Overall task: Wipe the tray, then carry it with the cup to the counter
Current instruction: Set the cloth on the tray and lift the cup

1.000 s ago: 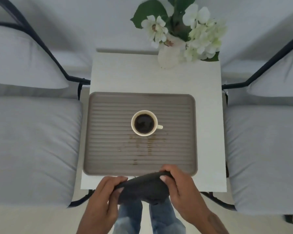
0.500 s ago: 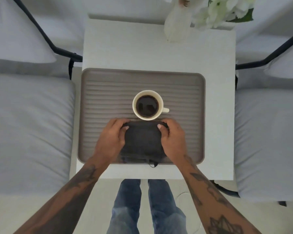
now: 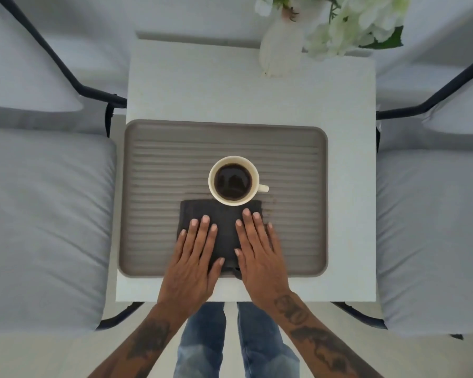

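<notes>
Two hands lie flat on a dark cloth (image 3: 221,236) near the front of the ribbed tray (image 3: 153,214): the left hand (image 3: 191,264) and the right hand (image 3: 260,257) both press it with straight fingers, gripping nothing. The cup (image 3: 233,181), full of dark coffee, stands at the tray's middle, just beyond the cloth. The tray rests on the white surface (image 3: 230,91). Wiping seems only at its start; carrying to the counter is left.
</notes>
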The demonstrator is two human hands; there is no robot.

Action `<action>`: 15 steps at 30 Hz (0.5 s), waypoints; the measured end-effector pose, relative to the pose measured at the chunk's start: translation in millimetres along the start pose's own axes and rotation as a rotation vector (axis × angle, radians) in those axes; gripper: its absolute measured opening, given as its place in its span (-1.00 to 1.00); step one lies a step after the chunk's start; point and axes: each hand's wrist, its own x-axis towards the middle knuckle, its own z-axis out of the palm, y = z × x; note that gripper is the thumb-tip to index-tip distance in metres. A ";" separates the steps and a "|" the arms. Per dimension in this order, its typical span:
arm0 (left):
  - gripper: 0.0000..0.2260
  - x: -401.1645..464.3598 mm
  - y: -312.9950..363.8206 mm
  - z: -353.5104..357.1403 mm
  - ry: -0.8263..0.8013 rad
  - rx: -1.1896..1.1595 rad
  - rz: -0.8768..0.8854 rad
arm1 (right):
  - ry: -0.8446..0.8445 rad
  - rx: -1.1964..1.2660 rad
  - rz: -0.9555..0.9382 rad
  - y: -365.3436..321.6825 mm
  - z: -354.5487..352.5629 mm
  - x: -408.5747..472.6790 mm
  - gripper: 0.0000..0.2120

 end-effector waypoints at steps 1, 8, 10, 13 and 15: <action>-0.42 0.7 -1.3 1.2 -0.008 0.015 0.004 | -0.007 -0.016 -0.005 1.3 2.6 -0.4 -0.45; -0.47 9.0 5.4 -33.2 -0.010 -0.184 -0.073 | -0.036 0.160 0.049 -3.4 -28.8 4.1 -0.50; -0.56 21.1 3.0 -64.9 0.158 -0.402 -0.174 | 0.145 0.421 0.146 0.1 -58.1 7.9 -0.60; -0.47 50.6 -8.7 -108.7 0.287 -0.469 -0.144 | 0.279 0.649 0.172 9.5 -101.8 28.0 -0.55; -0.31 70.7 -17.0 -122.3 0.211 -0.458 -0.067 | 0.242 0.667 0.103 16.3 -113.2 46.5 -0.42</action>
